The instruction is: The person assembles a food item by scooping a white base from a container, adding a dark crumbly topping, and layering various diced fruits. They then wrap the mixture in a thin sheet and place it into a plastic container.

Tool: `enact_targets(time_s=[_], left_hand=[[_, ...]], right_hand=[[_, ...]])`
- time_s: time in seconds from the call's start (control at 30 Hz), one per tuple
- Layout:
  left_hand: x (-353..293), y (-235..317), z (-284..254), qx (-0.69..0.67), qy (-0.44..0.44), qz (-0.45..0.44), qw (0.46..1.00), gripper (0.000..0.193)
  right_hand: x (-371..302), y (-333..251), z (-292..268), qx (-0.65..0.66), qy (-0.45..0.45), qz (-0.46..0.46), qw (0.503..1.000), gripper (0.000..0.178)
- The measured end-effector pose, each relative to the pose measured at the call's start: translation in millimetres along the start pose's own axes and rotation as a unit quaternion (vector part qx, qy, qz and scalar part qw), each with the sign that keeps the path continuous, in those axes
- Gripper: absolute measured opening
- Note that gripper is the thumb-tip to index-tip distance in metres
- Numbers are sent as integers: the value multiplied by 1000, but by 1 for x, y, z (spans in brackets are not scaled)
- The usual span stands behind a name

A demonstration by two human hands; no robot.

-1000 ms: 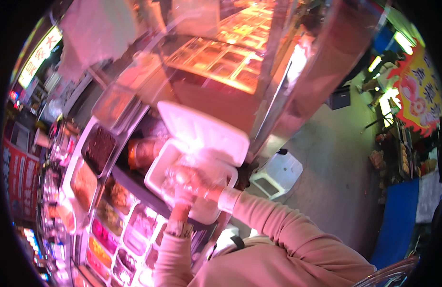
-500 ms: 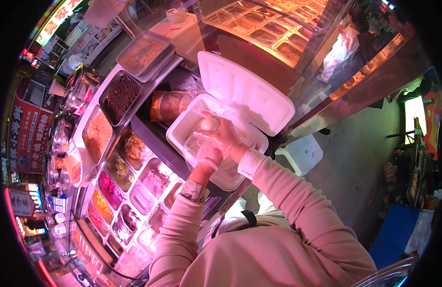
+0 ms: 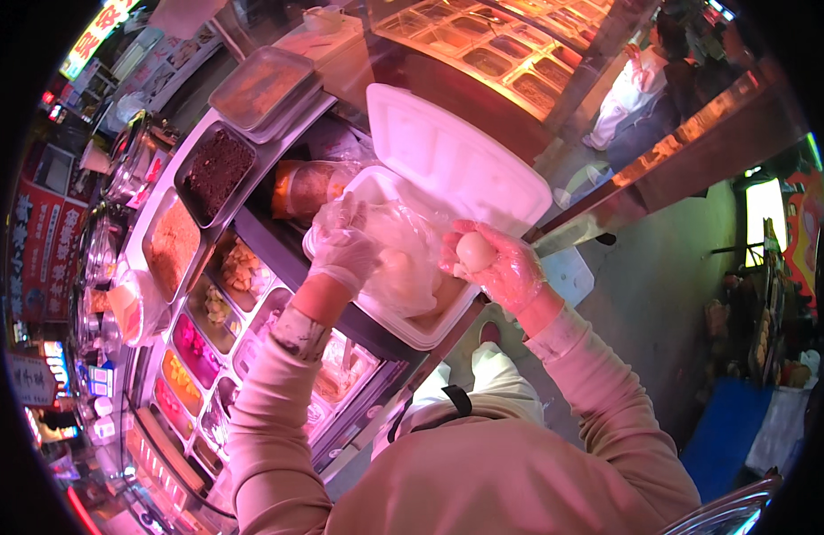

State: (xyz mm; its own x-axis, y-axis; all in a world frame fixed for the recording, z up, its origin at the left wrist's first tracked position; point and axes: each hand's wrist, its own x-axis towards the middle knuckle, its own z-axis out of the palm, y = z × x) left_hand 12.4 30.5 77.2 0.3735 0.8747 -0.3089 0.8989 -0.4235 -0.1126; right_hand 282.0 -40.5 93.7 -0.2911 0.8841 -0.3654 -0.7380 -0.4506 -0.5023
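Observation:
In my gloved right hand (image 3: 517, 278) rests a smooth white ball (image 3: 475, 252) that looks like dough, cradled in the palm with the fingers curled about it. The hand is just past the right rim of a white foam box (image 3: 421, 335). My left hand (image 3: 336, 254), also in a clear plastic glove, closes on the edge of a clear plastic bag (image 3: 403, 234) at the box's left side. Pale lumps show dimly through the bag, which lines the box. The box's lid (image 3: 461, 160) stands raised along its far right side.
Left of the box, a counter holds metal trays with dark crumbs (image 3: 217, 174), tan crumbs (image 3: 173, 241) and colourful toppings (image 3: 196, 349). A lidded container (image 3: 262, 89) is stacked behind. An orange-labelled package (image 3: 309, 189) lies beside the box. A lit glass case (image 3: 496, 53) stands beyond.
My hands have moved apart. The right one has carried the white ball to the right, out of the box; the left has moved left and gripped the bag, pulling it up.

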Motion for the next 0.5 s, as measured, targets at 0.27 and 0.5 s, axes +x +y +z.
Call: enact_targets(time_s=[0.27,0.5], left_hand=[[-21,5,-44,-31,-26,13,999,73],[-20,4,-38,-94,330,-155,926,89]], right_hand=[[-9,-4,7,-13,26,-105,994,39],[-62,-25,0,-114,69,-144,981,67]])
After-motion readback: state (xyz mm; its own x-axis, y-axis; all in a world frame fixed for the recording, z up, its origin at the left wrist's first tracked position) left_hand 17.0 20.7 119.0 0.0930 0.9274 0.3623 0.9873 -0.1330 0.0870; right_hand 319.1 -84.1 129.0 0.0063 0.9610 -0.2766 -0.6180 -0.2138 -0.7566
